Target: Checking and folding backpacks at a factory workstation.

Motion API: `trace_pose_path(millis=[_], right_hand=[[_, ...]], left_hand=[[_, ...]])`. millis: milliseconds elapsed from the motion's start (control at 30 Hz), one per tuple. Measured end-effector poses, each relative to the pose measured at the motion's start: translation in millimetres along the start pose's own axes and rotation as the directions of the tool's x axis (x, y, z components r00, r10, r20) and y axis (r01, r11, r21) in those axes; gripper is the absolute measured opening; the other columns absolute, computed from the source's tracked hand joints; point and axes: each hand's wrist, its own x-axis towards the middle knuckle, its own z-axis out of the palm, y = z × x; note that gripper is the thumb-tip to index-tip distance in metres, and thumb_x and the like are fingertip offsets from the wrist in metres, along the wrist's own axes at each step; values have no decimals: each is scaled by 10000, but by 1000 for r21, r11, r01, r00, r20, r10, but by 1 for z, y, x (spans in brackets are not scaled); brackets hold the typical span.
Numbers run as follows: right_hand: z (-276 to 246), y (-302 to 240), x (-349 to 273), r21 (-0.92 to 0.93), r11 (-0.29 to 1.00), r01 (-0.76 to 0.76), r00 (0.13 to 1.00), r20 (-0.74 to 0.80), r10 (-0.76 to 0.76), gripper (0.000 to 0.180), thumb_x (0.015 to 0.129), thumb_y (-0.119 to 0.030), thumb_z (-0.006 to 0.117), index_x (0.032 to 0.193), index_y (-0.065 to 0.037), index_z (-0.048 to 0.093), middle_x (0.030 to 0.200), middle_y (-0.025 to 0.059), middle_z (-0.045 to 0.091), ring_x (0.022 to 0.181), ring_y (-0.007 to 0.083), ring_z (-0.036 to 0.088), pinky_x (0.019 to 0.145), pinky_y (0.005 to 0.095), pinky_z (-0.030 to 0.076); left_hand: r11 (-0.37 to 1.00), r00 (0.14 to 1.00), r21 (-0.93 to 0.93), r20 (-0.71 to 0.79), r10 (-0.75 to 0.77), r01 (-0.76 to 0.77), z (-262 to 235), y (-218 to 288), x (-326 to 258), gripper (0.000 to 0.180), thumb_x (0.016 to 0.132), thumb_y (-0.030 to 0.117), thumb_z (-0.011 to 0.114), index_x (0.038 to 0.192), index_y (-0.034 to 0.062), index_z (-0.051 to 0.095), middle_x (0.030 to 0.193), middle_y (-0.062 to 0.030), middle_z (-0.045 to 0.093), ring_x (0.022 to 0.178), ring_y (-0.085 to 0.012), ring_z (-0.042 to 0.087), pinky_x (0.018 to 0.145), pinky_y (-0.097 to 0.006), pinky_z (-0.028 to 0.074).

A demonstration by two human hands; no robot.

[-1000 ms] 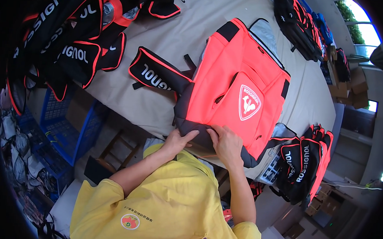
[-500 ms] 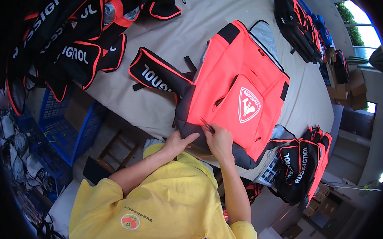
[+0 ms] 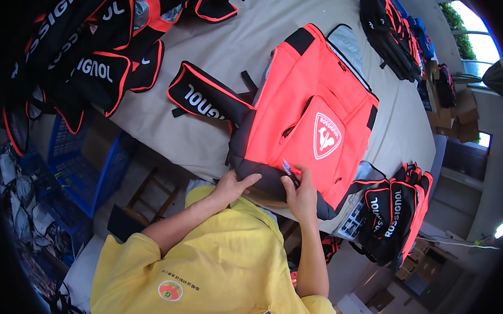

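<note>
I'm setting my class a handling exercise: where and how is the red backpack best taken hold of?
The red backpack is probably best taken by its dark base, from the person's side, thumb above and fingers below. It lies front up, base facing the person at the near edge of the table; the left hand has its thumb there.

Red backpack [image 3: 275, 102] flat on the cloth-covered bench [image 3: 194, 39], dark base [image 3: 268, 181] toward you. Your left hand [image 3: 231, 188] grips the base's near left edge, thumb on top. Your right hand [image 3: 302, 198] holds a small pointed tool [image 3: 289, 171], tip away from you. Red-trimmed black bags [image 3: 107, 88] heaped far left; blue crate [image 3: 110, 168] below them.
</note>
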Motion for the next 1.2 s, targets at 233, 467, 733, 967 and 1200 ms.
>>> trace_pose_path(millis=[233,467,733,967,1200], right_hand=[[8,7,1,-382,831,404,907,49,-418,226,978,-285,727,1046,-74,683,872,131,675,829,353,690,678,466,535],[0,4,12,-361,830,425,905,144,-400,202,964,-237,740,1046,-56,705,909,156,699,848,370,693,702,460,528],[-16,-14,35,-385,817,428,890,336,-308,252,978,-308,721,1050,-66,717,934,152,722,849,384,707,720,463,545],[-15,-10,43,-295,864,408,879,383,-284,266,964,-303,738,1046,-50,738,954,162,750,860,375,724,741,451,559],[-4,3,37,-172,926,336,904,334,-266,248,959,-282,746,1023,-42,755,893,175,750,807,353,733,715,421,568]], left_hand=[[1000,1000,-5,23,-5,5,-1,4,-2,551,957,446,782,1290,13,708,1133,-74,761,951,-148,722,772,-304,604],[999,999,20,13,-30,30,-1,2,-1,576,956,474,774,1292,11,709,1131,-80,761,967,-154,718,790,-312,602],[999,999,25,20,-35,34,-3,0,0,590,955,471,776,1293,-7,703,1141,-96,763,963,-164,727,788,-312,608],[999,998,-16,49,-46,47,-7,-4,2,550,963,423,783,1307,4,694,1163,-82,754,969,-153,722,779,-297,604],[994,994,-85,93,-62,70,-9,-4,2,521,976,396,774,1326,22,681,1180,-64,745,994,-153,706,794,-299,599]])
